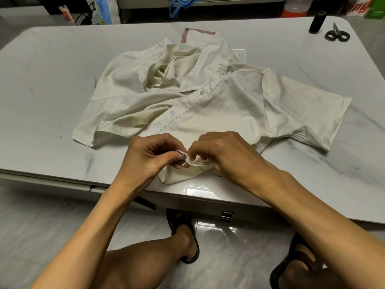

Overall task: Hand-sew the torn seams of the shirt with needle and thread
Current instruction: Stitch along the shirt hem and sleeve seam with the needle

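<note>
At near table edge: shirt lies crumpled across the middle, with one corner of its hem pulled toward the person.

Left hand: fingers curled, thumb and fingertips pinching the frayed seam edge.

Right hand: fingers curled, pinching the same fold just beside it.

Needle shows as a thin sliver below the fold, between the two pinches. Cannot tell which hand drives it. Dark thread trails along the fold.

Risks:
- Needle lies very near the left fingertips, so a hard push could prick them.
- Fold is bunched, so a stitch may catch an extra layer.
- Thread may snag or pull out if tugged.

Spool and scissors sit at the far right corner, well apart.
</note>
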### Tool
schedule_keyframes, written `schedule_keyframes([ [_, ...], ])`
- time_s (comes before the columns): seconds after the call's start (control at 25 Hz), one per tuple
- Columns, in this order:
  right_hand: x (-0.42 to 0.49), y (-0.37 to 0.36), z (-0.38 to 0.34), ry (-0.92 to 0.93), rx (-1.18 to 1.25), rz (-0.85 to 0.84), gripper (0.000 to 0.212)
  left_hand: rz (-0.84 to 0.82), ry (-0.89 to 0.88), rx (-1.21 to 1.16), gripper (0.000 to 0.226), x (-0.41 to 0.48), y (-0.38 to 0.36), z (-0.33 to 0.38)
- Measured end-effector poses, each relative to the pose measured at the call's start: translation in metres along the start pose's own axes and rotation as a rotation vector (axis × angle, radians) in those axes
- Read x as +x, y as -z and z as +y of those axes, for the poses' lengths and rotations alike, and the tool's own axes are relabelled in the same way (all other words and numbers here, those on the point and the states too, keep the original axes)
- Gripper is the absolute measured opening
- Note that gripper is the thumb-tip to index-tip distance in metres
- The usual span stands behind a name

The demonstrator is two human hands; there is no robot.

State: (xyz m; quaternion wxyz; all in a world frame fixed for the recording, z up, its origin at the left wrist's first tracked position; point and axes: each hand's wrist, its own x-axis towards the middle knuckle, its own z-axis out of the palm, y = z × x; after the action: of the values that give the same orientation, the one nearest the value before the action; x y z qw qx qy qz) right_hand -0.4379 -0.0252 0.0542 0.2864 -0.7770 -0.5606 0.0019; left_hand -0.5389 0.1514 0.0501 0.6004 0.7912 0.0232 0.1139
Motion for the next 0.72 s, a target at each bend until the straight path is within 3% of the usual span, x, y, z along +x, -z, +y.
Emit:
schedule_keyframes([
  [0.44,0.001,0.006,-0.004,-0.312,0.499,0.029,0.017,0.035,0.015,-0.101,0.017,0.006,-0.005,0.006],
  [0.72,-0.002,0.005,-0.012,-0.215,0.480,-0.039,0.017,0.004,0.013,-0.079,0.019,0.005,-0.006,0.007],
])
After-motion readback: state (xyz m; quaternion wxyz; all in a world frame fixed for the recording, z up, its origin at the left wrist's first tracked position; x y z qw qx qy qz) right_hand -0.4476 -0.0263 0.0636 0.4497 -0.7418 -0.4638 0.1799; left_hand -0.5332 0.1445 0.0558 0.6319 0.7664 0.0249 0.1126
